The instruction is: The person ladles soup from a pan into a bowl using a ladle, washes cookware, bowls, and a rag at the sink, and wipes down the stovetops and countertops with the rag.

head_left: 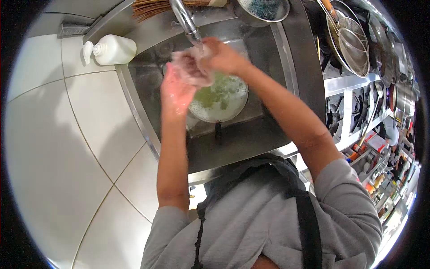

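Note:
A crumpled pale pink cloth [191,67] is held up just below the metal faucet [184,20], over the sink. My right hand [224,57] is closed on its right side, blurred a little by motion. From below and the left, my left hand [176,92] grips the same cloth, its skin wet and its fingertips partly hidden behind the folds. Beneath both hands a round pan [219,121] sits in the sink [264,80], filled with greenish, foamy water.
A white pump bottle [115,50] lies on its side at the sink's left edge. Behind the faucet is a straw broom [154,10], with a bowl [282,12] holding a blue scourer [263,6] nearby. Strainers [351,40] rest by the stove [336,110] on the right.

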The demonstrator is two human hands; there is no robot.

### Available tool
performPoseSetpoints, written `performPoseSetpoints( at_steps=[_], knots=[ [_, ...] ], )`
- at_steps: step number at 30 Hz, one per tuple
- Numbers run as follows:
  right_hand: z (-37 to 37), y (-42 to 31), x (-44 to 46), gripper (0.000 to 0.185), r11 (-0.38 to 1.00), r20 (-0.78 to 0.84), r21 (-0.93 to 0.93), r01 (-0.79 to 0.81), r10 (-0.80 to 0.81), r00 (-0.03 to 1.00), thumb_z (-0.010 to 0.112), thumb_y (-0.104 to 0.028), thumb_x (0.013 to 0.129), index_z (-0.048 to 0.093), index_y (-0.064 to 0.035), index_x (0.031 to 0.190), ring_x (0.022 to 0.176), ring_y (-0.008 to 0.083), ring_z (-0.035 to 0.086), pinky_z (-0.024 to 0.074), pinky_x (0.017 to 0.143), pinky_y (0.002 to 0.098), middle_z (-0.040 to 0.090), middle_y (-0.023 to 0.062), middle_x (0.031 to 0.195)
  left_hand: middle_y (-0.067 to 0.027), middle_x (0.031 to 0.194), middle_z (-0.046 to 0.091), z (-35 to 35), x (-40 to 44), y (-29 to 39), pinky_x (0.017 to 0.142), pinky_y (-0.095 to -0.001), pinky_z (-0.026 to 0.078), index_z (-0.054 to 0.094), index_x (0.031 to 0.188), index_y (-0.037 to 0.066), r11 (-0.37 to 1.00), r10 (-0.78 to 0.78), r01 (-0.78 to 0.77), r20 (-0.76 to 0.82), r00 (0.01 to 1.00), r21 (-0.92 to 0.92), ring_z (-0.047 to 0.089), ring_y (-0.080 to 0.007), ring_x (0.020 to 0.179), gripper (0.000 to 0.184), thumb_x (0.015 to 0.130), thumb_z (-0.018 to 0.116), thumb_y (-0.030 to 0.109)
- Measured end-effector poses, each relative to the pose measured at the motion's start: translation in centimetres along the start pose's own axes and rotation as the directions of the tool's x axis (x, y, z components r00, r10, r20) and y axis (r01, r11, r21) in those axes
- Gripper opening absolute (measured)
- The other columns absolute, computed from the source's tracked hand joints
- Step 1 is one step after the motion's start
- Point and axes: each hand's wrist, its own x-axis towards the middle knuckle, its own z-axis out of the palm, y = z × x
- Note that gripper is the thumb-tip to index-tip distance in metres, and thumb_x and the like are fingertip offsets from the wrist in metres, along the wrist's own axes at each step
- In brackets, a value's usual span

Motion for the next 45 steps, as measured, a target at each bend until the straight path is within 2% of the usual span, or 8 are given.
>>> performPoseSetpoints(
  at_steps=[8, 13, 16, 24, 31, 35, 38, 45],
  knots=[
    [6.0, -5.2, -6.7, 0.042, 0.915, -0.234, -0.296, 0.275, -0.349, 0.908, 0.076, -0.047, 0.079, 0.069, -0.0079, 0.064, 0.08, 0.0334, 0.066, 0.0547, 0.08, 0.0451, 0.067, 0.0139, 0.079, -0.007, 0.125, 0.065, -4.8, 4.6, -3.6, 0.095, -0.0416, 0.05, 0.064, 0.117, 0.014, 0.987, -0.101, 0.098, -0.02, 0.995, -0.126, 0.062, -0.0211, 0.111, 0.036, 0.104, 0.052, 0.045],
    [4.2, -1.7, -1.8, 0.046, 0.882, -0.273, -0.472, 0.008, -0.154, 0.95, 0.071, -0.051, 0.083, 0.071, -0.008, 0.068, 0.077, 0.0342, 0.068, 0.0555, 0.074, 0.0471, 0.069, 0.0154, 0.075, -0.0044, 0.108, 0.068, -0.5, 3.8, -5.4, 0.079, -0.0367, 0.054, 0.063, 0.114, 0.012, 1.0, 0.005, -0.016, -0.399, 0.917, -0.025, 0.065, -0.0197, 0.097, 0.038, 0.101, 0.056, 0.047],
    [6.0, -3.4, -5.0, 0.04, 0.764, -0.301, -0.457, 0.456, -0.615, 0.729, 0.069, -0.044, 0.084, 0.07, -0.0082, 0.067, 0.072, 0.0337, 0.068, 0.0556, 0.067, 0.0462, 0.069, 0.015, 0.075, -0.0093, 0.116, 0.067, -3.2, 4.5, -5.1, 0.086, -0.0409, 0.055, 0.062, 0.115, 0.009, 0.988, 0.013, 0.013, 0.161, 0.987, -0.156, 0.065, -0.0232, 0.106, 0.038, 0.102, 0.055, 0.044],
    [4.1, -2.0, -3.0, 0.029, 0.899, -0.27, -0.436, -0.04, -0.088, 0.959, 0.068, -0.037, 0.08, 0.074, -0.0088, 0.076, 0.074, 0.0327, 0.07, 0.0571, 0.069, 0.0428, 0.071, 0.0142, 0.078, -0.0088, 0.112, 0.068, -2.6, 3.4, -5.5, 0.091, -0.0379, 0.056, 0.058, 0.126, 0.005, 0.998, -0.032, 0.046, -0.258, 0.966, 0.048, 0.066, -0.0225, 0.104, 0.041, 0.1, 0.057, 0.037],
    [3.2, 0.0, -4.8, 0.032, 0.776, 0.005, -0.454, 0.438, -0.49, 0.872, 0.071, -0.039, 0.083, 0.074, -0.007, 0.084, 0.087, 0.0323, 0.068, 0.0562, 0.081, 0.0401, 0.07, 0.0131, 0.089, -0.0134, 0.127, 0.062, -6.2, 3.4, -4.8, 0.1, -0.0395, 0.051, 0.058, 0.133, 0.002, 0.989, -0.069, 0.1, -0.266, 0.961, 0.106, 0.062, -0.0271, 0.115, 0.041, 0.101, 0.051, 0.027],
    [-3.6, 2.9, -4.8, 0.026, 0.629, 0.141, -0.731, 0.266, -0.243, 0.96, 0.069, -0.029, 0.086, 0.072, -0.0052, 0.097, 0.112, 0.0339, 0.059, 0.0545, 0.085, 0.0444, 0.059, 0.0154, 0.111, -0.0177, 0.125, 0.064, -12.0, 2.0, -1.0, 0.104, -0.0409, 0.045, 0.068, 0.116, 0.003, 0.284, 0.721, -0.098, -0.144, 0.678, 0.954, 0.059, -0.0312, 0.118, 0.029, 0.098, 0.051, 0.019],
    [-5.1, 4.8, -4.6, 0.026, 0.558, 0.327, -0.766, 0.32, -0.092, 0.941, 0.07, -0.024, 0.084, 0.072, -0.0043, 0.101, 0.104, 0.0327, 0.063, 0.0542, 0.085, 0.0454, 0.062, 0.0137, 0.102, -0.0215, 0.127, 0.062, -9.8, -1.1, 1.1, 0.102, -0.0406, 0.045, 0.071, 0.11, 0.002, -0.358, 0.636, -0.021, 0.26, 0.726, 0.934, 0.058, -0.0343, 0.119, 0.027, 0.095, 0.054, 0.017],
    [-10.6, -0.3, -3.0, 0.026, 0.965, 0.165, -0.219, 0.142, -0.107, 0.98, 0.067, -0.022, 0.084, 0.071, -0.0012, 0.099, 0.082, 0.0393, 0.069, 0.0553, 0.076, 0.0427, 0.071, 0.0214, 0.09, -0.0199, 0.128, 0.064, -1.6, -4.6, 4.4, 0.103, -0.0435, 0.046, 0.07, 0.108, 0.001, 0.65, 0.424, -0.073, -0.281, 0.861, 0.756, 0.062, -0.0325, 0.113, 0.049, 0.104, 0.052, 0.046]
  ],
)
